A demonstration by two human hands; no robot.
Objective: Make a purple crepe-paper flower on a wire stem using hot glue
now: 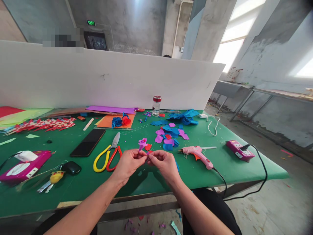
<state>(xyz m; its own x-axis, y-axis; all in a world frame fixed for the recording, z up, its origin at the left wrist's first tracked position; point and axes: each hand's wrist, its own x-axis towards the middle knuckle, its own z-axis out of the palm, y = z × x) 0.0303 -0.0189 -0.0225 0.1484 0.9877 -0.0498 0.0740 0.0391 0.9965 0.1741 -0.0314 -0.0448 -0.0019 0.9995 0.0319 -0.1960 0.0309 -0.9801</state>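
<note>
A small purple paper flower (142,143) stands up from the closed fingers of my left hand (130,163). My right hand (166,162) is pinched close beside it, fingertips nearly touching the left ones. Between the fingertips shows a bit of purple paper petal (148,154), mostly hidden by the fingers. A red paper petal (148,147) lies just behind the hands. Farther back are loose purple petals (158,139) and blue petals (167,147). To the right rests a pink hot glue gun (199,155), and left of my hands lie scissors (112,151) with yellow and red handles.
A black phone (88,142), keys with a yellow charm (56,177) and a magenta power strip (25,168) lie left. Finished blue and red paper flowers (121,121) sit on orange paper. A red-lidded jar (156,106) stands before the white partition (110,80). Another magenta power strip (239,150) lies right.
</note>
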